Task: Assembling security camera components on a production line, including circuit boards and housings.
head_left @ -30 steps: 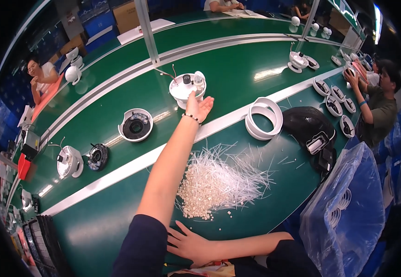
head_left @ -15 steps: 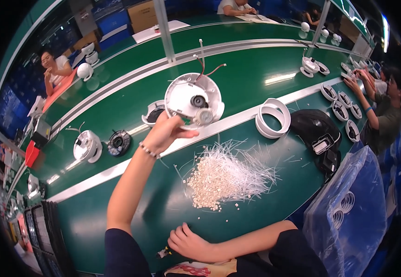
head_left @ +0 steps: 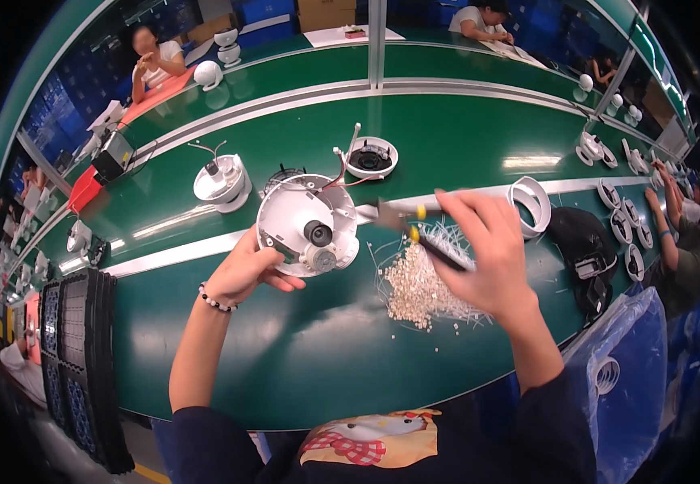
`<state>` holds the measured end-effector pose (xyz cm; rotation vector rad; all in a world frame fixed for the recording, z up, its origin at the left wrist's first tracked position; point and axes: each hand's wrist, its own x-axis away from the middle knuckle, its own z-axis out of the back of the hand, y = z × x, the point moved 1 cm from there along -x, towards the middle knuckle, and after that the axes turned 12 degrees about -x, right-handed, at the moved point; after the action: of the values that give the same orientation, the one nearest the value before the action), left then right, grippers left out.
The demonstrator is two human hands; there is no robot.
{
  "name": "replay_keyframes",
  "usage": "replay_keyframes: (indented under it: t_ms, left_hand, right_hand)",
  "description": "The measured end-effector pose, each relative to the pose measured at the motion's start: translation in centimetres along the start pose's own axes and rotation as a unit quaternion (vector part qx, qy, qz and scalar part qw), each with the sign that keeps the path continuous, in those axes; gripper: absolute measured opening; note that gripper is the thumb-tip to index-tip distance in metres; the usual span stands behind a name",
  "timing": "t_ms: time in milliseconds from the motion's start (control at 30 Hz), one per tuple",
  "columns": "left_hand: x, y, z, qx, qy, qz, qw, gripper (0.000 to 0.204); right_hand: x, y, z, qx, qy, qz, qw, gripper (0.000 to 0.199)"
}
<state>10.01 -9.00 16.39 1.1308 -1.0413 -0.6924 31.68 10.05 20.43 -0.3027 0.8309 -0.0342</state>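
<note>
My left hand (head_left: pixel 241 273) grips a white round camera housing (head_left: pixel 285 219) by its lower left rim, above the bench. The housing's open face shows a black lens and a round silver part. Thin wires with white plugs (head_left: pixel 339 153) stick up from its top. My right hand (head_left: pixel 487 254) is closed around cutting pliers (head_left: pixel 445 252) with black and yellow handles. Motion smears the pliers, and their jaws point at the housing's right side; whether they touch it I cannot tell.
Below the pliers lies a pile of small beige plugs (head_left: pixel 408 286) and thin white strips. White rings (head_left: pixel 537 211) and a black cap-like item (head_left: pixel 582 254) lie to the right. Another white housing (head_left: pixel 222 184) stands at the left. Black trays (head_left: pixel 76 355) are stacked near left; a blue bag (head_left: pixel 628 379) hangs right.
The housing has come nearer and lower with my left hand. My right hand, empty at the bench's near edge before, is now raised with the pliers beside the housing. The view has shifted left.
</note>
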Motion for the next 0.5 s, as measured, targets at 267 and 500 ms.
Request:
replay_keyframes:
  t_ms: [267, 500]
  left_hand:
    - [0.8, 0.0, -1.6, 0.018, 0.009, -0.013, 1.000, 0.053]
    - [1.2, -0.1, -1.8, 0.013, 0.013, -0.002, 1.000, 0.053]
  right_hand:
    - [-1.9, 0.3, -3.9, 0.071, -0.025, 0.043, 0.996, 0.047]
    - [-2.0, -0.3, -5.0, 0.087, -0.070, 0.023, 0.994, 0.046]
